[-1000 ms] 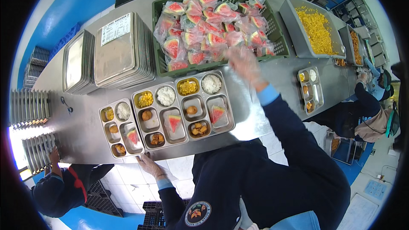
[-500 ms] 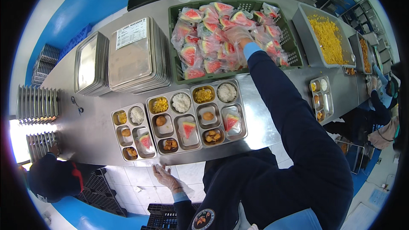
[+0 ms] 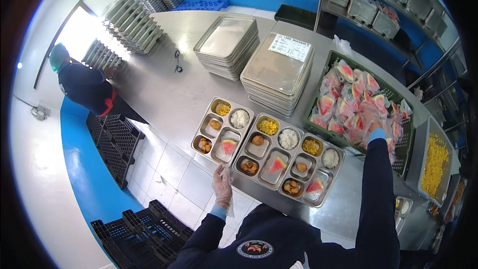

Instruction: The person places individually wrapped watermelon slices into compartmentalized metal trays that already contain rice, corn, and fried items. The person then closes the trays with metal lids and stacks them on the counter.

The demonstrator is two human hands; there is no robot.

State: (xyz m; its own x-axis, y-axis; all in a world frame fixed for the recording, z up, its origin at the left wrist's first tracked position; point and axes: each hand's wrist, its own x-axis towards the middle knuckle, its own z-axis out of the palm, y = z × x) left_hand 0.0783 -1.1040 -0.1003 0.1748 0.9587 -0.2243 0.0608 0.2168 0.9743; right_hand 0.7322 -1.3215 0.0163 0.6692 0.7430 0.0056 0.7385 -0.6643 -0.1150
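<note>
Steel meal trays, 3 of them, sit in a row at the near edge of the worktop (image 3: 164,89), and I place everything else from the middle tray (image 3: 269,150). Each tray already carries rice, corn, fried pieces and a watermelon slice; the slice in the middle tray (image 3: 277,164) lies in its near compartment.

Beyond and to the right of the middle tray stands a green crate (image 3: 318,100) filled with wrapped watermelon wedges (image 3: 343,94). The right hand (image 3: 371,117), gloved in clear plastic, is down among those wedges at the near side of the crate; its fingers are buried in the wrapping, so I cannot tell how far they are closed or whether they have a wedge. The left hand (image 3: 222,185), also gloved, hangs loosely open just in front of the middle tray, off the worktop edge, holding nothing that I can see.

Behind the middle tray rise 2 stacks of empty trays (image 3: 279,69); another person (image 3: 84,84) works far off to the left.

Risks, as I judge them: slick film against a slick glove could let a wedge slip onto the worktop, and the right sleeve passes close over the right tray's (image 3: 311,169) open food, so a low arm could brush it
</note>
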